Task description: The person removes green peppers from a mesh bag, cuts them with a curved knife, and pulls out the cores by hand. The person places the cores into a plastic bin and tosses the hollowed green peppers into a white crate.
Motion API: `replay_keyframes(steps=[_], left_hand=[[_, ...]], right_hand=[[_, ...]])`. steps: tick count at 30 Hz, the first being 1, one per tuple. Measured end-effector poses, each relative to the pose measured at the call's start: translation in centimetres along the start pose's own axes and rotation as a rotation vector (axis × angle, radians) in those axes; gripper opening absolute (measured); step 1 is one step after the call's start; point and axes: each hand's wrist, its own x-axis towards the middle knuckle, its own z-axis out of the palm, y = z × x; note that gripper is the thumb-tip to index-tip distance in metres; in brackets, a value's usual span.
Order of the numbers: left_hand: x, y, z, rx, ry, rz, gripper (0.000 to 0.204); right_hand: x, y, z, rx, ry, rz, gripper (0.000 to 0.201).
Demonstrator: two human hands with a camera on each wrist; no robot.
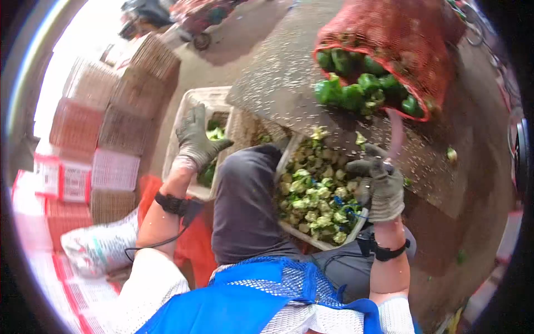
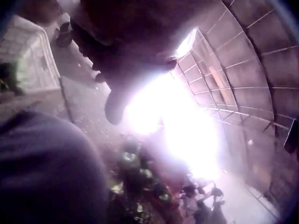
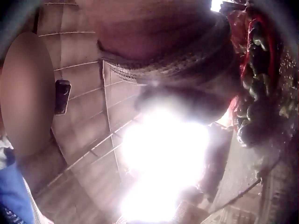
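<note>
My gloved left hand [image 1: 196,136] hovers with spread fingers above a white crate [image 1: 186,108] that holds a few green peppers [image 1: 214,133]. My gloved right hand [image 1: 381,183] has its fingers curled round a thin pinkish object [image 1: 396,133], too blurred to identify. It sits at the right rim of a white tray [image 1: 295,231] on my lap, full of pale green pepper trimmings [image 1: 317,195]. Ahead, a red mesh sack [image 1: 400,33] lies open on a stone slab [image 1: 278,72], with whole green peppers [image 1: 356,89] spilling out. The right wrist view shows the sack [image 3: 252,84] dimly, and glare hides the rest.
Stacks of woven and plastic crates [image 1: 105,128] line the left side. A white bag [image 1: 100,245] and an orange-red cloth [image 1: 189,245] lie by my left leg. A scooter [image 1: 189,16] stands far back. Loose pepper bits [image 1: 451,154] dot the ground at right.
</note>
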Motion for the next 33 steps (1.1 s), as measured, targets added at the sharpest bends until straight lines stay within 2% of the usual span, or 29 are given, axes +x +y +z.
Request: replay_keyframes(steps=[1, 3, 4, 6, 8, 9, 11, 14, 15, 16, 17, 19, 20, 21, 22, 23, 24, 26, 27, 30, 31, 33], left_hand=[[2.2, 1.4, 1.7, -0.234, -0.036, 0.019, 0.115], [7.7, 6.1, 4.2, -0.763, -0.35, -0.058, 0.107], [10.9, 8.1, 6.1, -0.558, -0.359, -0.047, 0.108], [14.6, 16.8, 4.2, -0.919, -0.827, -0.406, 0.103], [17.5, 22.4, 6.9, -0.788, -0.775, -0.412, 0.097], [18.6, 23.2, 10.3, -0.765, -0.756, -0.219, 0.096], [17.3, 25.3, 12.6, -0.786, -0.57, 0.111, 0.086], [15.9, 25.0, 12.9, -1.06, -0.702, -0.011, 0.075], [16.5, 25.3, 13.1, -1.012, -0.69, 0.001, 0.072], [14.2, 23.7, 12.4, -1.028, -0.592, -0.042, 0.074], [13.1, 22.4, 12.1, -1.254, -0.657, -0.062, 0.074], [9.9, 21.1, 8.8, -1.537, -0.727, -0.024, 0.073], [8.1, 21.1, 6.7, -1.853, -0.869, -0.069, 0.075], [6.7, 21.2, 5.7, -1.977, -0.941, -0.053, 0.078], [5.3, 21.5, 4.5, -1.975, -0.971, -0.034, 0.081], [4.1, 21.6, 4.3, -1.979, -1.013, -0.102, 0.081], [3.5, 22.0, 3.9, -1.988, -1.053, -0.168, 0.083], [3.1, 23.3, 2.8, -2.201, -1.158, -0.316, 0.083], [2.9, 23.9, 2.6, -2.308, -1.212, -0.405, 0.083], [3.6, 23.4, 5.6, -2.076, -1.242, -0.258, 0.092], [4.0, 24.5, 4.9, -1.989, -1.106, -0.115, 0.09], [4.6, 25.3, 2.6, -1.925, -1.174, -0.323, 0.081]], right_hand=[[-0.6, -1.1, 0.5, 0.027, -0.008, 0.025, 0.045], [-0.2, -0.4, -0.6, 0.058, -0.013, 0.06, 0.044], [0.1, -0.4, -1.0, 0.056, -0.01, 0.067, 0.044], [0.2, -1.4, -1.5, -0.042, 0.058, 0.014, 0.041], [1.4, -0.6, -2.6, -0.14, 0.15, -0.076, 0.038], [1.2, -1.5, -2.3, -0.058, 0.191, 0.031, 0.034], [1.8, -1.6, -2.6, -0.116, 0.193, 0.037, 0.033], [2.3, -1.1, -2.5, -0.225, 0.197, 0.064, 0.03], [2.5, -0.2, -2.5, -0.262, 0.193, 0.018, 0.031], [2.5, 0.5, -2.5, -0.299, 0.189, -0.027, 0.033], [2.5, 0.3, -2.5, -0.368, 0.183, 0.004, 0.034], [2.0, -0.4, -2.2, -0.494, 0.168, 0.089, 0.036], [1.9, -0.2, -2.0, -0.577, 0.174, 0.045, 0.037], [1.9, -0.1, -2.0, -0.663, 0.179, 0.002, 0.038], [1.9, -0.1, -1.9, -0.755, 0.184, -0.044, 0.04], [2.0, -0.7, -1.4, -0.663, 0.179, 0.024, 0.038], [2.1, -0.7, -1.2, -0.646, 0.189, -0.014, 0.038], [2.3, -0.1, -1.0, -0.627, 0.211, -0.089, 0.036], [2.5, 0.3, -0.9, -0.53, 0.226, -0.251, 0.037], [2.5, -0.6, -1.3, -0.401, 0.175, -0.106, 0.041], [2.8, 0.1, -1.4, -0.327, 0.179, -0.101, 0.05], [3.1, 0.8, -1.6, -0.218, 0.125, -0.045, 0.056]])
